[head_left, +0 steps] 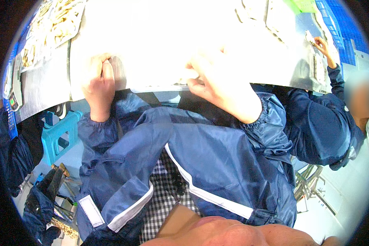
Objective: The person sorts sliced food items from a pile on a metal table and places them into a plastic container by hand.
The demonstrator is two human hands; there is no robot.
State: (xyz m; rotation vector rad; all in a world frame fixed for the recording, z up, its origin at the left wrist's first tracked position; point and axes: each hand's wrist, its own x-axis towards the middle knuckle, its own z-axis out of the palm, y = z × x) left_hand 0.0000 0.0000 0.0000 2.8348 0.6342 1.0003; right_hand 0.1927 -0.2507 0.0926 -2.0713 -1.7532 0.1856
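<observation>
My left hand (99, 84) rests at the near edge of a metal work table (49, 88). Its fingers are curled closed, and whatever they hold, if anything, is hidden. To its right, my right hand (211, 82) is over the same edge with thumb and fingers drawn together in a pinch. Strong glare washes out its fingertips and the table surface ahead, so I cannot make out a held thing. Both hands come out of dark blue elastic cuffs and are apart from each other.
Trays of pale, strip-like pieces (65, 22) lie at the far left, above a scale (14, 86). A co-worker's hand (324, 47) handles small pieces at the right. Blue crates (348, 51) stand beyond; a turquoise stool (59, 137) is below left.
</observation>
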